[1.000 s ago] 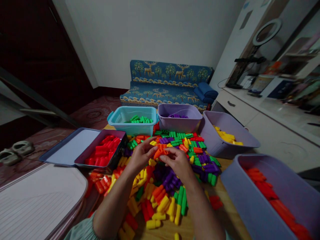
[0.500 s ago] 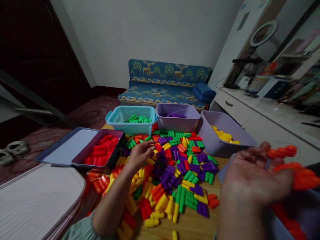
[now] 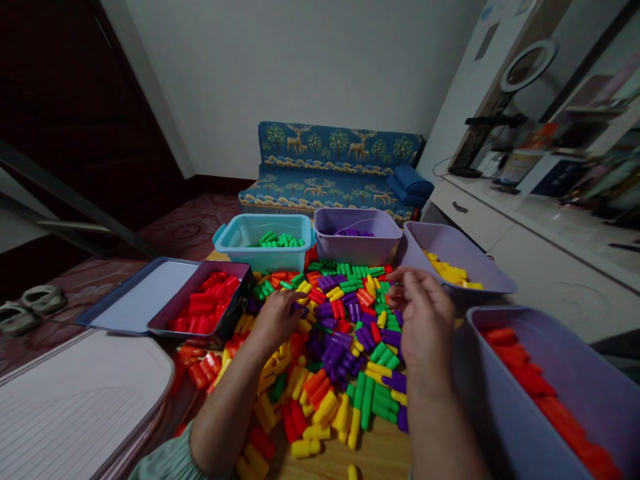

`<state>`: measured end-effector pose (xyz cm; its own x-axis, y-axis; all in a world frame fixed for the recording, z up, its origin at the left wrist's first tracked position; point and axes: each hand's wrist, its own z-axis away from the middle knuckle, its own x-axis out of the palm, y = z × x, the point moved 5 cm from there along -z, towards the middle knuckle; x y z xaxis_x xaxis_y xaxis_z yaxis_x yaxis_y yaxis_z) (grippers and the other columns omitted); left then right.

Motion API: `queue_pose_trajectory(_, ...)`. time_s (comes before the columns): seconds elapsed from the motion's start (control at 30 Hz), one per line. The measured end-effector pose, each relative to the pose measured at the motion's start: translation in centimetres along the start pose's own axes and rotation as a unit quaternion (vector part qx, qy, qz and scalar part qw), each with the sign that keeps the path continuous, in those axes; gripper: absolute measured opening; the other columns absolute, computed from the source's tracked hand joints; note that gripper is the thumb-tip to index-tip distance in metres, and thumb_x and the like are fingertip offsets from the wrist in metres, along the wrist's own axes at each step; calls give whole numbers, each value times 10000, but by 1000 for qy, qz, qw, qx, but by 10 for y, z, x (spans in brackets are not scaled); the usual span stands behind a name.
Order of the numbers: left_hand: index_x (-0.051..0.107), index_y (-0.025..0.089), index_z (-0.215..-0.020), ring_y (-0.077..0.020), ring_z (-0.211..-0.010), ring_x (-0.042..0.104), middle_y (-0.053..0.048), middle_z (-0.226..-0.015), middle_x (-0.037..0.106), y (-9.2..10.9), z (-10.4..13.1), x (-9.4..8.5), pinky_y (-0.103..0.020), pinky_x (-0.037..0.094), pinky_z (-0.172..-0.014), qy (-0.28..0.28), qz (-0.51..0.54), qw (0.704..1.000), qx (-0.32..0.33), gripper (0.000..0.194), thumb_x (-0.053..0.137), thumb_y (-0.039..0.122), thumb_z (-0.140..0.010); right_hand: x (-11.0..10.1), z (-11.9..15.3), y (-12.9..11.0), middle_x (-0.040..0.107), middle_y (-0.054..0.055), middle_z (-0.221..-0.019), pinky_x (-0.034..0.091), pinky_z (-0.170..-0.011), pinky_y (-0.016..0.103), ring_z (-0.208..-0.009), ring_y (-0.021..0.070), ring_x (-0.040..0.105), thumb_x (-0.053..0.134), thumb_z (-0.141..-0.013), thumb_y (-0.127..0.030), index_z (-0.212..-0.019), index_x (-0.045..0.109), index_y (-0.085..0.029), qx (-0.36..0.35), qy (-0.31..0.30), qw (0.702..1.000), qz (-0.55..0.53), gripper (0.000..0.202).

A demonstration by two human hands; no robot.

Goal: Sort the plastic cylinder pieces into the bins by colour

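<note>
Many red, orange, yellow, green and purple plastic pieces (image 3: 340, 353) lie in a heap on the wooden table (image 3: 380, 460). My left hand (image 3: 277, 317) rests low over the heap's left part, fingers curled down by purple and yellow pieces; its fingertips are partly hidden, so any grip is unclear. Above the right part of the heap, my right hand (image 3: 423, 310) is raised with its fingers apart and nothing in them. Orange pieces (image 3: 550, 400) fill part of the lilac bin (image 3: 500, 393) at the right.
A turquoise bin (image 3: 265, 259) holds green pieces, a purple bin (image 3: 357, 248) purple ones, another lilac bin (image 3: 435, 293) yellow ones. Left stands a dark box (image 3: 200, 333) of red pieces with an open lid (image 3: 145, 293). Behind is a patterned sofa (image 3: 325, 180).
My right hand has moved left from the right-hand bin to over the heap, and the orange pieces have left it. My left hand has shifted slightly down, its fingers now lower in the heap.
</note>
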<state>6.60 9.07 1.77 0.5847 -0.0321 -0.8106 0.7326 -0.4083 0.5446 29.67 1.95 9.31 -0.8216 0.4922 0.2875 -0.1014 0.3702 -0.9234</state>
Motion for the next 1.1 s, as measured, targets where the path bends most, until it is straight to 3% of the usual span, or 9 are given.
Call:
queue_pose_trajectory(0.07,685,170,-1076,-245,-1001,609,-105,-1056,699,2,1,6,-353,424,-917,-44,-25,998,25,322,565,169,-778,24,9,25,666,16,-813,442,-564,247,-596,114,564,594,-795,-334,-949,631,-184,21,-136,979,147,218)
queue_pose_trajectory(0.17,677,177,-1092,-247,-1042,590,-105,-1079,695,5,2,11,-363,407,-948,-71,-56,995,46,329,541,170,-793,47,27,57,677,51,-1072,479,-750,292,-835,168,634,569,-789,-197,-1120,635,-217,-25,-261,889,376,338)
queue_pose_trajectory(0.23,658,173,-1136,-244,-1073,577,-109,-1109,683,6,2,12,-357,407,-956,-74,-65,994,43,379,523,147,-783,55,39,72,620,44,-1225,453,-867,292,-1037,192,605,579,-769,-143,-1230,586,-252,-47,-298,823,481,474)
queue_pose_trajectory(0.3,648,165,-1160,-232,-1079,577,-111,-1117,676,5,2,13,-341,416,-952,-76,-65,994,30,445,495,89,-749,58,47,81,580,30,-1284,447,-877,284,-1091,200,591,590,-764,-137,-1300,527,-285,-47,-321,770,549,560)
queue_pose_trajectory(0.43,670,167,-1131,-212,-1046,590,-115,-1071,669,2,2,14,-307,438,-909,-65,-69,995,3,532,434,4,-683,59,53,88,578,21,-1262,451,-781,273,-994,189,634,533,-797,-114,-1321,491,-338,-54,-329,712,618,572)
queue_pose_trajectory(0.6,690,185,-1094,-217,-948,602,-109,-965,653,2,2,13,-302,448,-833,-50,-91,995,-13,416,487,104,-741,61,54,91,604,43,-1161,436,-760,281,-937,190,638,480,-841,-125,-1282,526,-325,-90,-322,700,631,487)
queue_pose_trajectory(0.83,696,175,-917,-191,-817,605,-81,-873,635,3,3,17,-264,417,-705,-79,-88,992,-32,223,535,176,-763,62,52,95,580,85,-1242,422,-862,310,-1052,222,600,529,-833,-180,-1352,464,-241,-71,-328,698,633,526)
queue_pose_trajectory(1.0,678,157,-912,-205,-821,600,-85,-866,630,1,2,10,-285,431,-716,-8,-62,997,-45,185,548,206,-791,59,47,96,613,78,-1222,416,-905,284,-1086,206,591,519,-850,-194,-1269,543,-210,-53,-310,738,597,420)
queue_pose_trajectory(1.1,672,149,-947,-214,-899,599,-101,-949,641,5,0,7,-316,455,-805,33,-13,999,10,188,581,220,-799,54,41,95,658,59,-1136,428,-884,260,-1027,187,616,523,-847,-198,-1148,621,-213,-45,-288,769,569,317)
